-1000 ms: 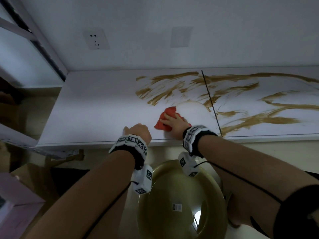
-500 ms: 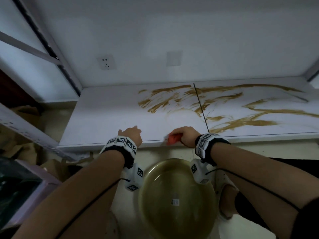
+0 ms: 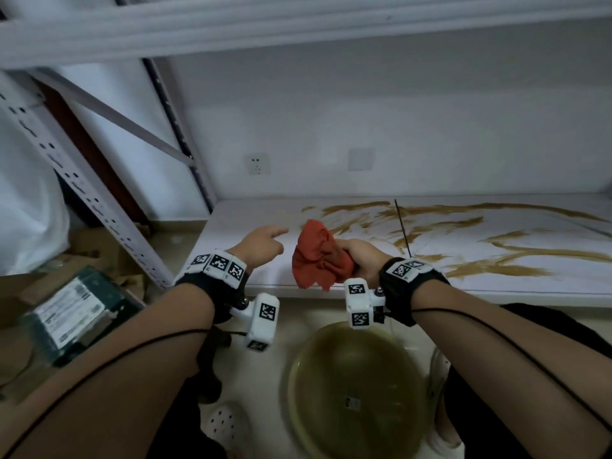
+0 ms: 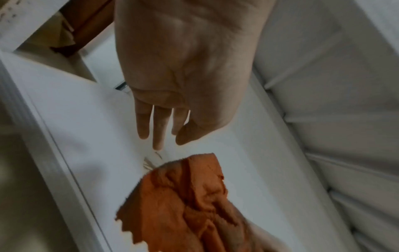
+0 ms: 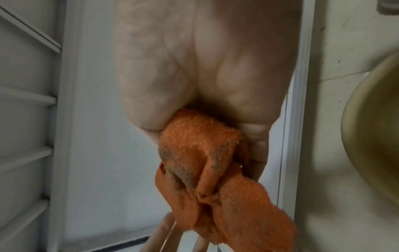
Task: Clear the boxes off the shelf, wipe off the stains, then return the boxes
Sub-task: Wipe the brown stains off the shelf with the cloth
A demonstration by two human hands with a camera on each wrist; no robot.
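My right hand (image 3: 359, 255) grips a bunched red-orange cloth (image 3: 316, 258) above the front edge of the white shelf (image 3: 238, 226). The cloth (image 5: 207, 163) shows brown smudges in the right wrist view. My left hand (image 3: 261, 245) hovers just left of the cloth with straight fingers (image 4: 158, 127) and holds nothing; the cloth (image 4: 179, 201) hangs just beyond them. Brown stains (image 3: 496, 256) streak the shelf from its middle to the right. A green box with a white label (image 3: 74, 313) lies on the floor at the left.
A yellowish basin (image 3: 356, 395) of murky water stands on the floor below my hands. The rack's perforated upright (image 3: 82, 190) slants at the left. An upper shelf beam (image 3: 298, 24) runs overhead. Brown cardboard (image 3: 99, 250) lies by the rack's foot.
My right hand has lifted the cloth off the shelf edge and now holds it bunched in the air. My left hand has left the edge and opened beside it. The view tilted upward.
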